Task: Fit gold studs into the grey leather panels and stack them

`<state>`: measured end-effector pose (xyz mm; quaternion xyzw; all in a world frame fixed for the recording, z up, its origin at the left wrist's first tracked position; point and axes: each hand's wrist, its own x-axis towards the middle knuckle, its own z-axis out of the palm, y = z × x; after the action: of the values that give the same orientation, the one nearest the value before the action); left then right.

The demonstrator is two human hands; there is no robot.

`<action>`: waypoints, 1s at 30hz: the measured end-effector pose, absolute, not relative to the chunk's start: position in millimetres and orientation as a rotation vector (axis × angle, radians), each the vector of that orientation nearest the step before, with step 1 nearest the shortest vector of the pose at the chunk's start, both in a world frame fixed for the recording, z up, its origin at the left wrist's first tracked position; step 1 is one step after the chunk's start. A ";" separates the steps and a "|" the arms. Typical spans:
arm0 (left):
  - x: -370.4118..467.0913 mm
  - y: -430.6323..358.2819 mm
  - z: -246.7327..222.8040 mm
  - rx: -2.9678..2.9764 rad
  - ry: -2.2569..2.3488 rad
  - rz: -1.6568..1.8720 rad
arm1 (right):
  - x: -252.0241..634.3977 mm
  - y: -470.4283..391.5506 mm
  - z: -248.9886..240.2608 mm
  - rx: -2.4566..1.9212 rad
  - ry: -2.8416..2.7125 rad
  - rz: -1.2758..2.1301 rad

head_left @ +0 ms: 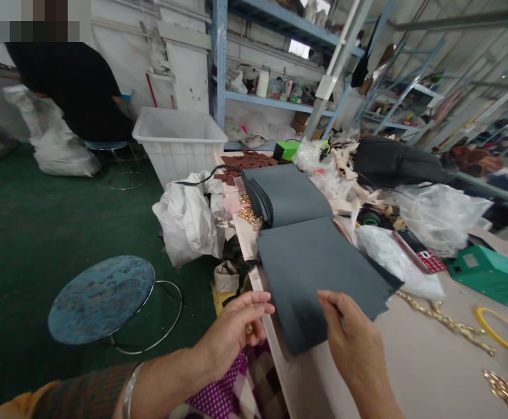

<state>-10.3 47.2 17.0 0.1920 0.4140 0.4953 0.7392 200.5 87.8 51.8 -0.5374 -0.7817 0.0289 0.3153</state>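
Observation:
My left hand (240,323) is over the table's near left edge, two fingertips stretched out and the lower fingers curled. A small round gold-coloured piece (249,329) shows at those curled fingers; whether it is a ring or something held, I cannot tell. My right hand (354,337) has thumb and fingers pressed together at the right edge of a dark grey flat sheet (315,273). Anything in that pinch is too small to make out. The sheet lies on the table, and behind it rests a folded stack of similar grey sheets (291,195).
Gold chains (448,323), a yellow tape roll (502,331), a green box-like object (491,276) and clear plastic bags (441,215) lie to the right. On the left are a blue stool (100,299), a white sack (188,218) and a white bin (179,142). A person in black (68,87) is behind.

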 end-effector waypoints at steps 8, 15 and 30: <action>-16.3 45.7 17.2 0.550 0.987 1.013 | 204.7 106.6 38.5 -1.524 -2.448 -0.030; -7.6 29.2 13.5 0.819 0.897 0.892 | 244.4 33.6 34.9 -1.597 -2.373 0.655; 25.3 16.7 0.2 0.775 0.965 0.686 | 222.4 25.2 29.6 -1.768 -1.536 1.090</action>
<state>25.3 16.7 0.2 0.3558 0.4432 0.3152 0.7600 222.4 25.2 29.6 -0.6578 -0.5718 0.4055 0.2756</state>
